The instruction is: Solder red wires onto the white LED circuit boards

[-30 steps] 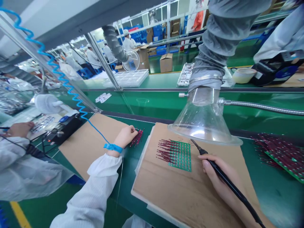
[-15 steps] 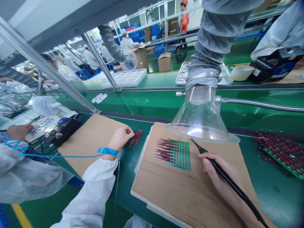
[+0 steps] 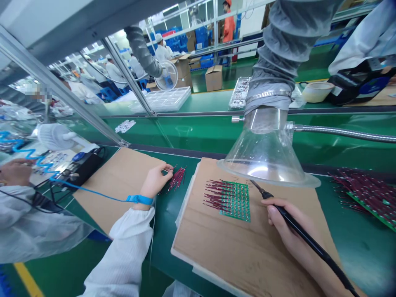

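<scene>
Our right hand [image 3: 288, 236] closed around 1 soldering iron [image 3: 305, 236], its long axis slanting far-left, tip near 1 green circuit board [image 3: 237, 202] on cardboard [image 3: 216, 251], attached red wires [image 3: 213, 197] pointing left, our left hand [image 3: 154, 181] curled by 1 wire pile [image 3: 177, 179], its hold we cannot tell.

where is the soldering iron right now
In the head view, the soldering iron is in the right hand, its tip just right of the green circuit board, below the clear funnel.
</scene>
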The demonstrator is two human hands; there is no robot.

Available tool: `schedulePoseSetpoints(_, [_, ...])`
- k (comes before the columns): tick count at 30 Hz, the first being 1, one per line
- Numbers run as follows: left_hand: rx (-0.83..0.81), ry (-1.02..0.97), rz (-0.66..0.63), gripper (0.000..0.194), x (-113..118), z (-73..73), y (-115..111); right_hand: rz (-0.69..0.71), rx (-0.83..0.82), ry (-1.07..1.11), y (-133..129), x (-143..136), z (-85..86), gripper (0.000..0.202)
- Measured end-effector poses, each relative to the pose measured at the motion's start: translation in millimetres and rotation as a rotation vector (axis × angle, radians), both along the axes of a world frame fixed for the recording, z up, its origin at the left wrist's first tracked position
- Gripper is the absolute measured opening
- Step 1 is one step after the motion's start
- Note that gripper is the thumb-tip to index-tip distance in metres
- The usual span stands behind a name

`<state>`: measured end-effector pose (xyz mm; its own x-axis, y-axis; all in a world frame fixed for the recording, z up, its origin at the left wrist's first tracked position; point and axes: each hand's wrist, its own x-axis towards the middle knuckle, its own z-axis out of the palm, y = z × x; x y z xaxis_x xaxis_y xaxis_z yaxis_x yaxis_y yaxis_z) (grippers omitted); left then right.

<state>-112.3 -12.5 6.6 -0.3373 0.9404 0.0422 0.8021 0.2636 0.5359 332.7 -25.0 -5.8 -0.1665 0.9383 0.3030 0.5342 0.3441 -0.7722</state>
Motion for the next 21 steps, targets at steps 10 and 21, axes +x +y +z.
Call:
schedulePoseSetpoints(10, [0.027,-0.012,0.017,0.035,-1.3,-2.2,-1.7,-0.008,0.01,-0.021,-2.8,4.8,-14.5,0.035])
schedulePoseSetpoints(21, [0.012,-0.02,-0.011,0.034,12.6,13.8,-6.0,0.013,-0.05,0.038,-5.0,-1.1,3.8,0.032])
